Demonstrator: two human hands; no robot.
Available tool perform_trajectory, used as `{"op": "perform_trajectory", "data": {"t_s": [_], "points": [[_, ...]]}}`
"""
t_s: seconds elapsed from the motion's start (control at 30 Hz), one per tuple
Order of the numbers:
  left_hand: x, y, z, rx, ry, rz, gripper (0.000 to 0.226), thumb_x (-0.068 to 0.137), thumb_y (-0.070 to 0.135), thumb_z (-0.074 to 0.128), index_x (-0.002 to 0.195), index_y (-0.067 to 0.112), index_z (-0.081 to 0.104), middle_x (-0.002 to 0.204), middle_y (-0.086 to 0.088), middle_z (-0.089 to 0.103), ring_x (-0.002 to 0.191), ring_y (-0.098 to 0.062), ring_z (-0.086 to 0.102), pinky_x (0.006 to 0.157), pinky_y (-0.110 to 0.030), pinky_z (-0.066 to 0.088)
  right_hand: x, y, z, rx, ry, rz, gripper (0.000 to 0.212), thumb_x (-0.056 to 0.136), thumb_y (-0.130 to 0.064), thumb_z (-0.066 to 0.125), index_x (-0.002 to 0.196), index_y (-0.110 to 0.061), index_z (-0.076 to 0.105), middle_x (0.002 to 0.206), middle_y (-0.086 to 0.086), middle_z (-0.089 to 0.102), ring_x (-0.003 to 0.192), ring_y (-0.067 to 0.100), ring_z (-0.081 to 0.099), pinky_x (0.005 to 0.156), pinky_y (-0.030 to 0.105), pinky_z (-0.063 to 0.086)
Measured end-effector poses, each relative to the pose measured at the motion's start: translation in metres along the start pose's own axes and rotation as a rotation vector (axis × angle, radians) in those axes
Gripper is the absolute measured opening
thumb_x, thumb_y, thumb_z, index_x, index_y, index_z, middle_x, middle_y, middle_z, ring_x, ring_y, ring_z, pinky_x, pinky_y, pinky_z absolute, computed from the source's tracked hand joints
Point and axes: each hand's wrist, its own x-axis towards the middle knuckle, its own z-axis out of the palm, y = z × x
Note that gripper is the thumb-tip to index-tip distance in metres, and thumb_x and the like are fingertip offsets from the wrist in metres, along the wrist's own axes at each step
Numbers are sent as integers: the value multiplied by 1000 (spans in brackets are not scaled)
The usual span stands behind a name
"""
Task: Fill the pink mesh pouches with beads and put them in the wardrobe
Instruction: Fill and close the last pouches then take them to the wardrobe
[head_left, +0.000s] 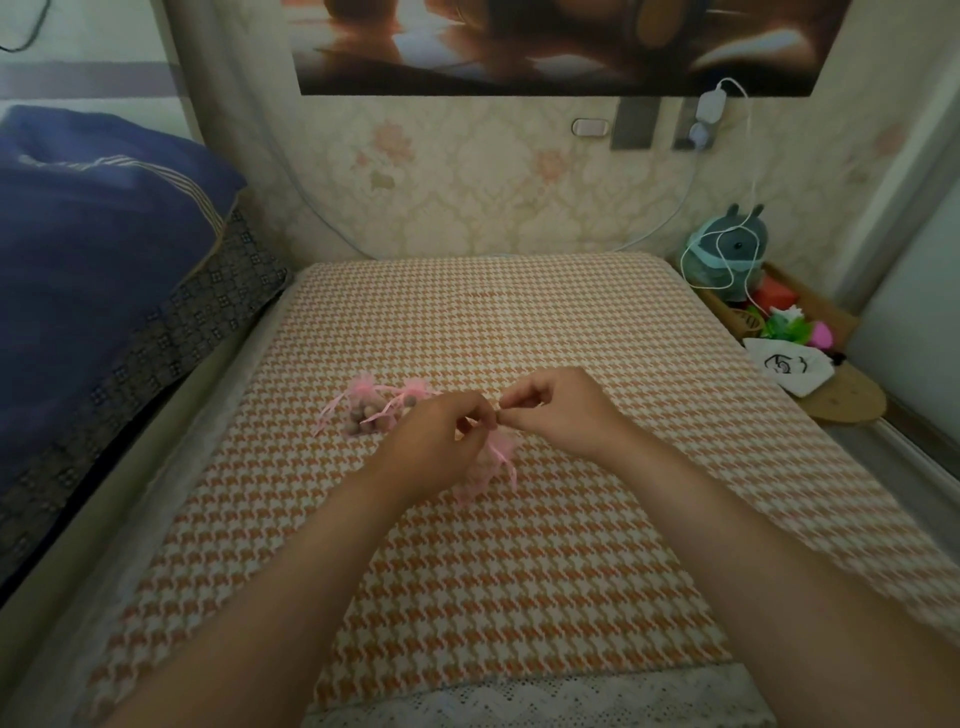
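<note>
A pink mesh pouch hangs between my hands above the orange-and-white houndstooth cover. My left hand pinches its ribbon at the pouch's neck. My right hand pinches the other ribbon end just to the right. Two more pink mesh pouches, filled with brownish beads, lie side by side on the cover to the left: one further left, the other partly hidden behind my left hand. Their ribbons trail loose.
A blue quilt on a dark patterned pillow fills the left side. At the right edge a box holds a grey plush toy and bright toys, with a white drawstring bag and a white charger cable hanging from the wall.
</note>
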Motion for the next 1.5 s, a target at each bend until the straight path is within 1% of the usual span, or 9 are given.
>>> {"op": "perform_trajectory", "data": {"t_s": [0.33, 0.5, 0.63, 0.73, 0.9, 1.0, 1.13, 1.33, 1.5], "points": [[-6, -4, 1, -84, 37, -51, 12, 97, 18, 56, 92, 22, 66, 92, 11, 69, 90, -3, 62, 80, -26, 53, -11, -6, 6, -58, -45, -7, 7, 83, -27, 82, 90, -26, 83, 84, -15, 77, 81, -5, 70, 77, 16, 53], [-3, -5, 3, -100, 65, -36, 12, 97, 15, 55, 93, 21, 65, 91, 10, 68, 87, -2, 61, 75, -18, 49, -8, -5, 7, -38, -12, 36, 7, 87, -30, 78, 85, -26, 83, 82, -12, 78, 82, 5, 72, 84, 31, 59], [-3, -4, 4, -101, 87, -15, 12, 98, 15, 55, 91, 22, 64, 84, 11, 67, 81, -1, 60, 71, -17, 48, -13, -11, 7, -81, -88, 44, 20, 95, -36, 68, 86, -26, 83, 81, -8, 78, 61, 21, 64, 59, 22, 49], [-4, -4, 4, -119, 85, -29, 13, 97, 15, 55, 90, 23, 63, 83, 11, 67, 81, -2, 61, 71, -18, 49, -14, -14, 3, -19, -89, 99, 23, 98, -32, 62, 96, -21, 81, 87, -8, 79, 46, 8, 50, 50, 22, 44], [-3, -1, 4, -162, 83, -30, 11, 97, 13, 57, 95, 21, 65, 91, 11, 68, 87, 0, 61, 74, -13, 48, -16, -5, 2, -106, -79, 131, 19, 95, -27, 66, 113, -29, 70, 98, -9, 71, 61, 1, 62, 57, 19, 47], [-2, 2, 7, -168, 74, -27, 13, 96, 10, 57, 95, 19, 66, 91, 11, 69, 88, 0, 62, 77, -17, 50, -15, -3, 1, -91, -70, 134, 9, 93, -23, 70, 100, -23, 76, 89, -4, 76, 52, 6, 63, 52, 19, 49], [-2, 5, 8, -120, 38, -5, 12, 96, 16, 56, 96, 25, 64, 92, 13, 67, 92, -2, 62, 83, -33, 55, -12, -1, -3, -110, -19, 98, 11, 93, -21, 71, 89, -26, 79, 80, -8, 75, 45, -5, 58, 52, 18, 48], [7, 17, 14, 47, -45, -7, 32, 92, 24, 56, 120, 37, 59, 108, 15, 63, 109, -7, 53, 92, -35, 48, -7, 16, -19, -127, -85, 132, 12, 94, -22, 69, 96, -28, 79, 90, -9, 76, 67, 6, 68, 61, 24, 51], [29, 19, 29, 81, -16, -46, 30, 93, 34, 46, 119, 36, 61, 107, 16, 67, 105, -11, 54, 92, -41, 47, 1, 38, -41, -248, 80, 146, 26, 94, -11, 61, 102, -30, 77, 112, -8, 74, 104, 9, 66, 91, 32, 56]]}}
